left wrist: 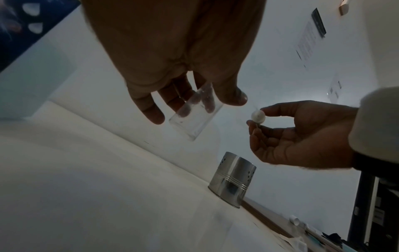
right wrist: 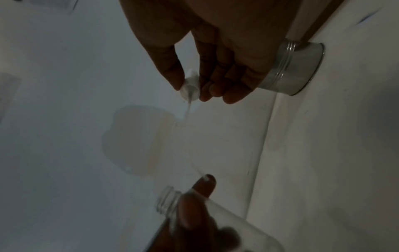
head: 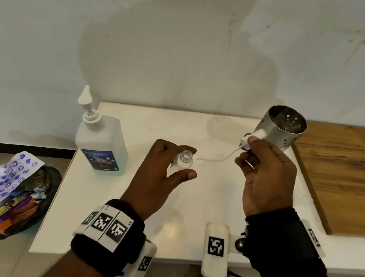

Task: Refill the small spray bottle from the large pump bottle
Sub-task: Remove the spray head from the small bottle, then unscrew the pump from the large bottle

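Left hand (head: 160, 170) grips the uncapped spray bottle (head: 183, 161) (apparently empty); right hand (head: 266, 174) pinches its sprayer (head: 254, 137); pump bottle (head: 100, 140) untouched, filling remains.

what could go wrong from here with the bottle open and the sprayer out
The left hand holds the small bottle tilted in the air, so liquid pumped in could spill onto the table. The spray head in the right hand trails a thin tube that could touch the table.

Bright, sharp head view with soft wall shadows and curved edges; dim, grainy, blurred wrist views.
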